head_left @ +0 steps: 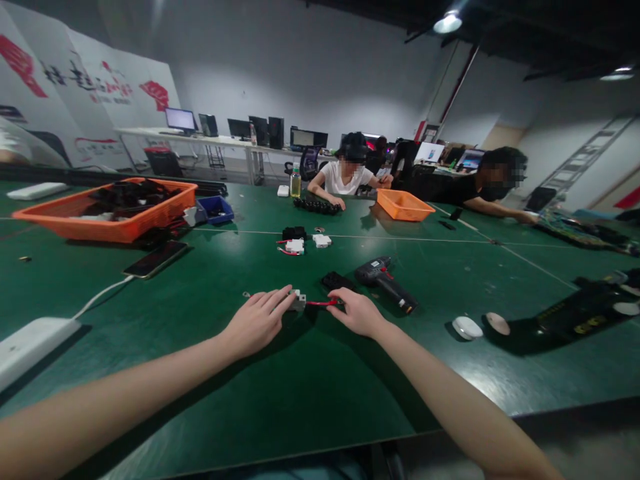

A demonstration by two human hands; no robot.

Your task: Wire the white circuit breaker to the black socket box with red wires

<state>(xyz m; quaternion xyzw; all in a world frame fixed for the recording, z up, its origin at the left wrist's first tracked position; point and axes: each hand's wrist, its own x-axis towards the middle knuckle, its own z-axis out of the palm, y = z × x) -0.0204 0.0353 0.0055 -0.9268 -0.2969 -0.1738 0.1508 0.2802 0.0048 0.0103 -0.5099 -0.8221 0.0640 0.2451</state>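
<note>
Glossy green bench [310, 400] carried small, boxy grey-white block [300, 302] w/ thin red wire [319, 303] running R. L hand [257, 321] lay over block, fingers extended; grip closure hidden, can't tell. R hand [359, 312] pinched wire's end, grip nearly closed.

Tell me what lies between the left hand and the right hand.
In the head view, a pale block, partly covered by the left hand, and a red wire that runs from it to the right hand.
</note>
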